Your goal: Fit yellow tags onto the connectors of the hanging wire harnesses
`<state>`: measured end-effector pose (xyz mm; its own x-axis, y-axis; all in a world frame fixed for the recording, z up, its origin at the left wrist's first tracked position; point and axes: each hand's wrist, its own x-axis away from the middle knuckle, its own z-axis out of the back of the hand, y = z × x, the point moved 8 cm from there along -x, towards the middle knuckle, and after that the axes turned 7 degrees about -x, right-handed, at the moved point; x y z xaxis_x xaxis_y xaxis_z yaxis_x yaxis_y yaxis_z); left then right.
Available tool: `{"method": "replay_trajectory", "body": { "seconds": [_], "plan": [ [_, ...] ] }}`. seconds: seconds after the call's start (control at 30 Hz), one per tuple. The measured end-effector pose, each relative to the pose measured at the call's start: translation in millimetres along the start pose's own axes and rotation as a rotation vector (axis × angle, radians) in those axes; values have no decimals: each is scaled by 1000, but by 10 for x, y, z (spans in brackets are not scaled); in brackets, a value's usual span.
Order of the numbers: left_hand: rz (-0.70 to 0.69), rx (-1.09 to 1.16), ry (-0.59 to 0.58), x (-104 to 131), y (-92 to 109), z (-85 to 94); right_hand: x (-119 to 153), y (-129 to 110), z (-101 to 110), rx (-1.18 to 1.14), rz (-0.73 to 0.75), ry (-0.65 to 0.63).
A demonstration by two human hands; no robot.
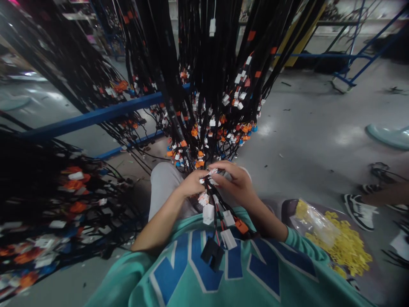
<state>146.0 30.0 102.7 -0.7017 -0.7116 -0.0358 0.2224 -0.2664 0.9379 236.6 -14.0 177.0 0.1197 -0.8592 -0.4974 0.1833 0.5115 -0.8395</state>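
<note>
The small plug (213, 171) is pinched between the thumb and fingertips of the right hand (238, 181), while the wires (207, 182) just below it are gripped by the curled fingers of the left hand (191, 182). For clean work, the wires are best held close behind the small plug, so that its body is turned by the fingertips and no lead is pulled; the grip should be kept light, and the heavier ends kept from dragging or tangling. From the wires, five larger plugs are hung against the shirt (271, 273): three white plugs (208, 214), one orange plug (242, 226) and one black plug (212, 254). By the left hand, a white cluster (203, 198) is seen, its pieces too small to be counted. Beyond the knees, the hanging harnesses (211, 64) are massed too densely for a count, as are their ends. One long blue rail (96, 119) is seen across the left side. On the tray (289, 209), one clear bag (319, 224) is laid near the upper left corner, and yellow clips (351, 247), too many to be counted, are heaped toward the right edge.
</note>
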Motion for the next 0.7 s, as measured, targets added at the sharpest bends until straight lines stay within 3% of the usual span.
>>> {"method": "replay_trajectory", "body": {
  "seconds": [0.2, 0.4, 0.53, 0.7],
  "plan": [
    [-44, -259, 69, 44, 74, 7, 35, 171, 73, -84, -164, 81],
    [-117, -515, 228, 96, 167, -11, 77, 256, 35, -218, -286, 87],
    [-170, -299, 326, 97, 145, 56, 115, 335, 50, -340, -318, 139],
    [28, 208, 382, 86, -62, 128, 187, 493, 100, -413, -360, 225]
  ]
}}
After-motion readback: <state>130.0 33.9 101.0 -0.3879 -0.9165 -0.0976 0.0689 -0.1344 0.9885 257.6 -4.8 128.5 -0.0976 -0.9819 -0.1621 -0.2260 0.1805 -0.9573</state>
